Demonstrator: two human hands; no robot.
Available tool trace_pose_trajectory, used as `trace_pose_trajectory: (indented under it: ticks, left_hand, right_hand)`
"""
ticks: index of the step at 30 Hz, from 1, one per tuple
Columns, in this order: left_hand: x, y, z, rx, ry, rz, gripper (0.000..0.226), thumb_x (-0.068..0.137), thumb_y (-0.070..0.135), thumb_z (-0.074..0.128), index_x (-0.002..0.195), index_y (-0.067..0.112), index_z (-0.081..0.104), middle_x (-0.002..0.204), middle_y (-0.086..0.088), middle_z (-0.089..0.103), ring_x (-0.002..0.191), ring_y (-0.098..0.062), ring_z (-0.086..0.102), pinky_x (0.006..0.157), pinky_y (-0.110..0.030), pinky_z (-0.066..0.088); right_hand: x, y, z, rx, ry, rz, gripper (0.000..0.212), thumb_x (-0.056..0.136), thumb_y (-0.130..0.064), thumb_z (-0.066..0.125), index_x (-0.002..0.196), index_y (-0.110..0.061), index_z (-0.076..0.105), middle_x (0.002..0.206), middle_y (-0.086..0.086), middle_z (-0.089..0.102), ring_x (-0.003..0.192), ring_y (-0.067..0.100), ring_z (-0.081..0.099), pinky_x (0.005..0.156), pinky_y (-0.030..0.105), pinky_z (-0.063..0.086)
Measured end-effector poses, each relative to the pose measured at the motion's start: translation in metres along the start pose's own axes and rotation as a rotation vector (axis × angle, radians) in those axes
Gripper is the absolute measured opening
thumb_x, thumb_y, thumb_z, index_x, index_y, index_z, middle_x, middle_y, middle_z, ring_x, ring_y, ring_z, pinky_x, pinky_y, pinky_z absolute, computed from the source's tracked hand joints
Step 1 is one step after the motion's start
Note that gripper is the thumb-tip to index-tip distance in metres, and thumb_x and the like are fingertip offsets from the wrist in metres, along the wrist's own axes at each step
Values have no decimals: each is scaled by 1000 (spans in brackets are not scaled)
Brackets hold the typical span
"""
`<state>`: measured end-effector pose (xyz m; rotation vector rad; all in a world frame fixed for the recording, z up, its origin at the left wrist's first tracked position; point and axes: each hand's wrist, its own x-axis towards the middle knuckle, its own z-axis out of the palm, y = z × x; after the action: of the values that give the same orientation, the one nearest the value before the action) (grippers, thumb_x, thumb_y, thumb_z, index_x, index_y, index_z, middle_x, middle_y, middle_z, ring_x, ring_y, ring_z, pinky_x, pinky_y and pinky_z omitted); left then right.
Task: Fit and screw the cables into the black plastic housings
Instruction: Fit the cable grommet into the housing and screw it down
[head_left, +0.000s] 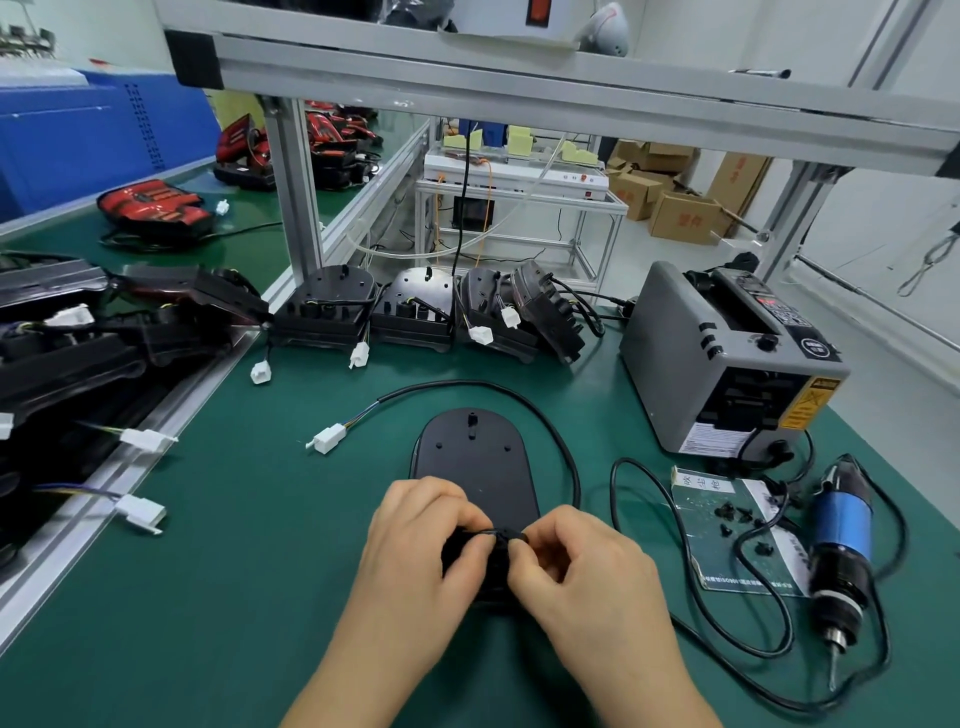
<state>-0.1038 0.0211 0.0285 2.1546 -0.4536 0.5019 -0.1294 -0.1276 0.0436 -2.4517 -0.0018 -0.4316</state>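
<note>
A: What is carried on the green bench (208, 597)?
B: A grey machine (691, 358) is set at the far right; a black housing (475, 462) is laid flat at the middle.
A: And the cable (519, 395)?
B: It is looped round the housing's far end. A blue screwdriver (841, 540) is laid at the right.
A: How are the hands held?
B: The housing's near end is gripped by the left hand (415, 530); the cable is pinched there by the right hand (582, 566).
A: Smaller parts?
B: A white connector (330, 438) is seen at the cable's free end, and black screws (732, 514) are scattered beside the screwdriver

My green bench (208, 597) carries a black housing (475, 467), its cable (519, 394), a grey dispenser (717, 364), a screwdriver (841, 545), and perhaps screws (737, 514) on a card (711, 561).
</note>
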Motion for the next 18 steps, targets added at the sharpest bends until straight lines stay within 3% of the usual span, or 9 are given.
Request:
trace_pose_trajectory:
  ticks: [10, 18]
  left_hand:
    - [-1, 1, 2, -29, -11, -54, 4, 78, 26, 59, 75, 27, 60, 85, 18, 54, 96, -5, 46, 83, -30, 42]
    - [2, 3, 6, -74, -22, -144, 8, 73, 31, 58, 66, 33, 54, 90, 18, 54, 96, -6, 46, 83, -33, 41]
  right_hand:
    - [0, -4, -4, -81, -5, 1, 21, 76, -43, 57, 69, -25, 47, 67, -12, 56, 70, 6, 51, 62, 18, 35]
    - [1, -4, -2, -98, -1, -14, 23, 78, -45, 54, 69, -27, 44, 70, -11, 54, 71, 8, 50, 61, 15, 35]
